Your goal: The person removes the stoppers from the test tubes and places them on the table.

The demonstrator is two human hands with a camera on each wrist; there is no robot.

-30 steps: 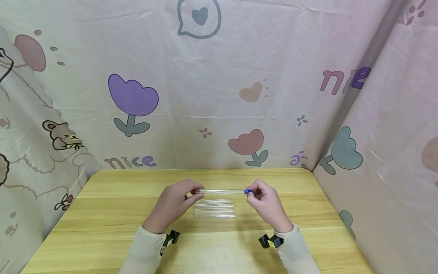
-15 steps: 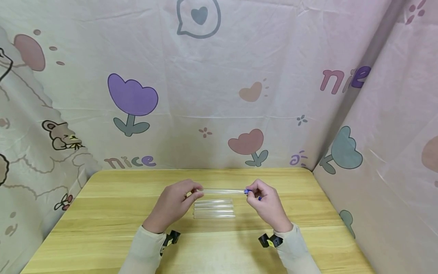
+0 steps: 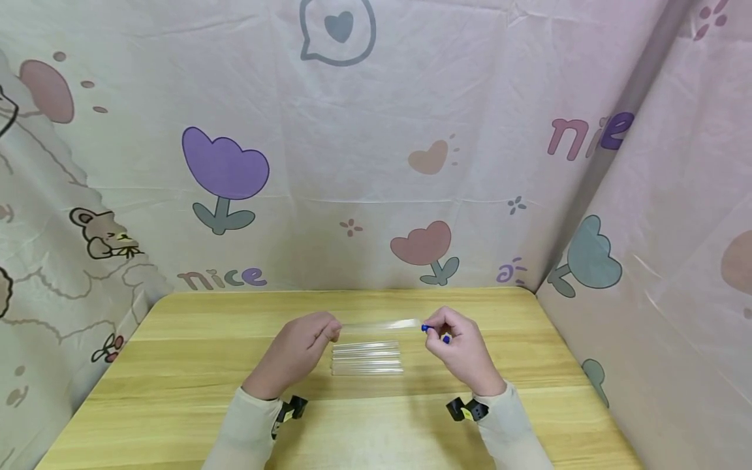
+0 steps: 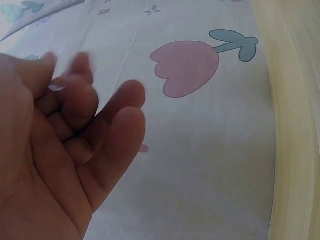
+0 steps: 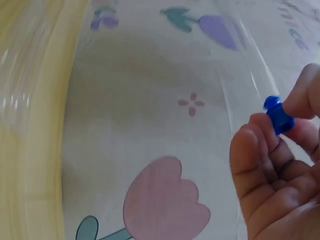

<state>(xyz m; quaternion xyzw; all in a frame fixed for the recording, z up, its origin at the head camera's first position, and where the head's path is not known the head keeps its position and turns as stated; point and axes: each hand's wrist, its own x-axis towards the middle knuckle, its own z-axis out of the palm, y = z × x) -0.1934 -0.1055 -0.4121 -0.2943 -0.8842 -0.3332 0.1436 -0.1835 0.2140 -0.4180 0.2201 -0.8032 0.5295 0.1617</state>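
Note:
In the head view my left hand (image 3: 299, 349) pinches the left end of a clear tube (image 3: 382, 324), held roughly level above the table. The left wrist view shows the tube's end (image 4: 56, 86) between thumb and finger. My right hand (image 3: 461, 346) pinches a small blue plug (image 5: 280, 117) at the tube's right end. From the head view, tube and plug look slightly apart; whether they touch I cannot tell. A second blue piece (image 3: 446, 339) shows by the right hand's curled fingers. Just below, several clear tubes (image 3: 367, 359) lie side by side on the table.
The wooden table (image 3: 376, 424) runs back to a patterned cloth (image 3: 329, 248) hanging behind it. More cloth (image 3: 675, 326) hangs along the right side. Each wrist wears a small black camera, such as the right one (image 3: 467, 410).
The tube has blurred and its right end has come away from around the blue plug, slightly up and left. My left hand has shifted a little left. The loose tubes have stayed.

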